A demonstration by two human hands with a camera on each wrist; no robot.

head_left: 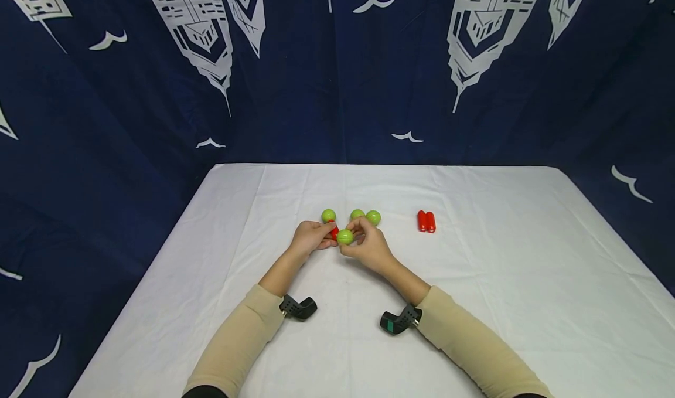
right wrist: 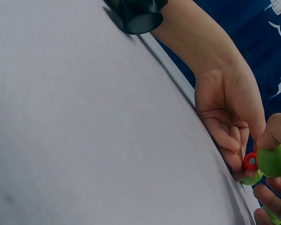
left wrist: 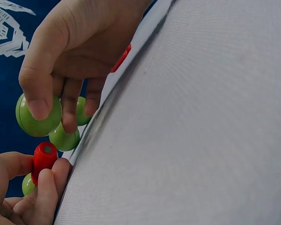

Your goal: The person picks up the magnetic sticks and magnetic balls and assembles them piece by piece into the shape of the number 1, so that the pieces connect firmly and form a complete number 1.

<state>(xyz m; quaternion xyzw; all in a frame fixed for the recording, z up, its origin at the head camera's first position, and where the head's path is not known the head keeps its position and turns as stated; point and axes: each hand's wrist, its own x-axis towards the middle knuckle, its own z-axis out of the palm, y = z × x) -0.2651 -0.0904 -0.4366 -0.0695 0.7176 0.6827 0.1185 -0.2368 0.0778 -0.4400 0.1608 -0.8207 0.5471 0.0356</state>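
Note:
My left hand (head_left: 315,237) pinches a red rod (left wrist: 44,157) between thumb and fingers, close over the white table. The rod's near end carries a small round grey spot. A green ball (head_left: 329,215) sits at the rod's far end, partly covered by the rod and fingers in the left wrist view. Between thumb and fingers, my right hand (head_left: 369,247) holds another green ball (head_left: 345,237), right by the rod's grey-spotted end. In the left wrist view a narrow gap shows between this ball and the rod. Just beyond the right fingers lie two more green balls (head_left: 373,217) side by side.
Two red rods (head_left: 426,221) lie next to each other to the right of the hands. A white cloth (head_left: 527,281) covers the table, with a dark blue printed curtain (head_left: 337,105) behind it. Each wrist wears a black camera (head_left: 299,309).

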